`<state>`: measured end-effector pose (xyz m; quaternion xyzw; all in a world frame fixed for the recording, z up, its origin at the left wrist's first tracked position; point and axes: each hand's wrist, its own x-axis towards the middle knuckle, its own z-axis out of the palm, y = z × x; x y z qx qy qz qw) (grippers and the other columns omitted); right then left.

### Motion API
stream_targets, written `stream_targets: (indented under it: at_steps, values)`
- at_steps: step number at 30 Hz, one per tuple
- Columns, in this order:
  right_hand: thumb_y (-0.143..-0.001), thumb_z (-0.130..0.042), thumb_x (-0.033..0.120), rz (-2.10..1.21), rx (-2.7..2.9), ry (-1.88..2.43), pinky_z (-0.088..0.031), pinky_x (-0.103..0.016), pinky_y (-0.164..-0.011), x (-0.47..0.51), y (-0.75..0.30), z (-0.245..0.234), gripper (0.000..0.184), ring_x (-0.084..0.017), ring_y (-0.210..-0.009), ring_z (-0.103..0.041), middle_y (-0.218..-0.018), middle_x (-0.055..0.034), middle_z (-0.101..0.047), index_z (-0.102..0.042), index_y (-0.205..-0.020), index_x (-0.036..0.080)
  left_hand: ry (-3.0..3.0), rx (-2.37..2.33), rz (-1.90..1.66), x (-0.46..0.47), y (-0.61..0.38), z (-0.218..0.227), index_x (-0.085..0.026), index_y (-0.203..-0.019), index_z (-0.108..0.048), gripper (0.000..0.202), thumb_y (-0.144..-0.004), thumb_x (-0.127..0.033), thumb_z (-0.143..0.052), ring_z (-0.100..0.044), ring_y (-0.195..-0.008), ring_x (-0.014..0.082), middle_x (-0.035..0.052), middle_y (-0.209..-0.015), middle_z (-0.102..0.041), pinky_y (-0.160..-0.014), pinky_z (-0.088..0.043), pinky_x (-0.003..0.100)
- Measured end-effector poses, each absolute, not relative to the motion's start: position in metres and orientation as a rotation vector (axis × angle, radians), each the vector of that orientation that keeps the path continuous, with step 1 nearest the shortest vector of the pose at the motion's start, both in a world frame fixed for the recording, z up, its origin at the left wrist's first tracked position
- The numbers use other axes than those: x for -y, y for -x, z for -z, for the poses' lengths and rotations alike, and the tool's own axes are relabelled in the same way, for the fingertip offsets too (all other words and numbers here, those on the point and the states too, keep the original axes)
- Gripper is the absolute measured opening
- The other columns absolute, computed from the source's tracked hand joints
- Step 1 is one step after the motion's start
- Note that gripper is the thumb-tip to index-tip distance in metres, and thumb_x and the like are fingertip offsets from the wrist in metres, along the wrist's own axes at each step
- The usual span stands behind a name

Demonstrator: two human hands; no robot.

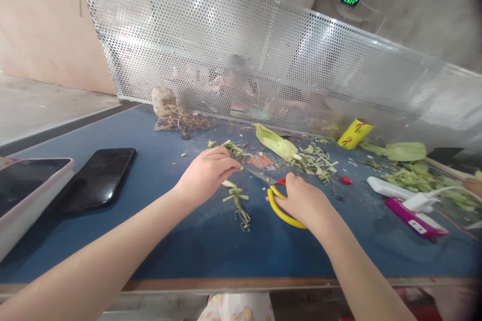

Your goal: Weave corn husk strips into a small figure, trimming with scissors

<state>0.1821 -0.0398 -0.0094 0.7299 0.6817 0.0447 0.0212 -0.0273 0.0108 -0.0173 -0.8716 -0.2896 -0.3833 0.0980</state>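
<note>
My right hand [303,200] is closed round the yellow handles of a pair of scissors [277,201] lying on the blue table [158,230]; the blades point up and left toward my other hand. My left hand [209,170] rests knuckles up, fingers curled down over green husk strips [238,199] that trail toward me. What its fingertips pinch is hidden. A corn cob in its green husk [276,143] lies just beyond both hands, with shredded husk scraps [316,160] beside it.
A black phone [100,175] and a white-cased tablet [26,185] lie at the left. A twine ball [165,103] sits at the back by the perforated metal screen [263,55]. At the right are a yellow tube [354,134], a magenta device [414,218], cables and green leaves [406,151].
</note>
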Motion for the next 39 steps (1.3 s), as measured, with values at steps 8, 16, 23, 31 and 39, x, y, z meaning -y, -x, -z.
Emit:
stream_targets:
  at_steps: [8, 16, 23, 31, 39]
  values:
    - [-0.08, -0.048, 0.032, 0.019, -2.616, -2.041, -0.043, -0.035, -0.073, 0.028, -0.178, -0.004, 0.023, -0.026, -0.09, -0.059, -0.089, -0.0128, -0.062, -0.062, -0.081, 0.013, 2.628, 0.871, 1.162, -0.008, 0.018, 0.029, -0.015, -0.117, -0.043, 0.036, -0.082, -0.02, -0.053, -0.062, -0.087, 0.0162, -0.0001, -0.08, -0.071, -0.079, -0.044, 0.032]
    - [-0.077, -0.051, 0.03, 1.468, -2.904, -1.8, -0.042, -0.021, -0.051, -0.006, -0.149, -0.008, 0.021, -0.012, -0.061, -0.061, -0.075, -0.005, -0.068, -0.064, -0.08, 0.014, 2.317, 0.769, 1.219, -0.006, 0.028, 0.023, -0.019, -0.123, -0.036, 0.045, -0.082, -0.018, -0.054, -0.06, -0.099, 0.0171, 0.0067, -0.102, -0.067, -0.086, -0.037, 0.035]
    - [-0.074, -0.051, 0.037, 0.934, -3.005, -2.149, -0.044, -0.025, -0.052, -0.029, -0.179, -0.009, 0.027, -0.015, -0.054, -0.059, -0.067, -0.0037, -0.068, -0.068, -0.079, 0.016, 2.498, 1.037, 1.052, -0.011, 0.023, 0.027, -0.014, -0.128, -0.033, 0.051, -0.082, -0.027, -0.051, -0.048, -0.115, 0.0231, 0.0121, -0.11, -0.062, -0.09, -0.039, 0.04]
    - [-0.074, -0.046, 0.022, -0.245, -2.189, -3.169, -0.041, -0.035, -0.082, -0.065, -0.311, 0.012, 0.034, -0.028, -0.093, -0.059, -0.094, -0.0213, -0.065, -0.064, -0.096, 0.003, 3.039, 0.77, 0.447, -0.021, 0.035, 0.03, -0.024, -0.117, -0.051, 0.054, -0.069, 0.0, -0.044, -0.054, -0.105, 0.0181, 0.0045, -0.109, -0.063, -0.091, -0.038, 0.033]
    - [-0.081, -0.046, 0.027, 0.005, -2.457, -2.918, -0.038, -0.043, -0.087, -0.056, -0.273, 0.005, 0.041, -0.026, -0.103, -0.054, -0.117, -0.0175, -0.055, -0.051, -0.119, 0.013, 3.108, 1.119, 0.748, -0.025, 0.033, 0.019, -0.02, -0.089, -0.066, 0.021, -0.08, -0.022, -0.047, -0.061, -0.078, 0.0139, 0.0028, -0.086, -0.068, -0.071, -0.044, 0.022]
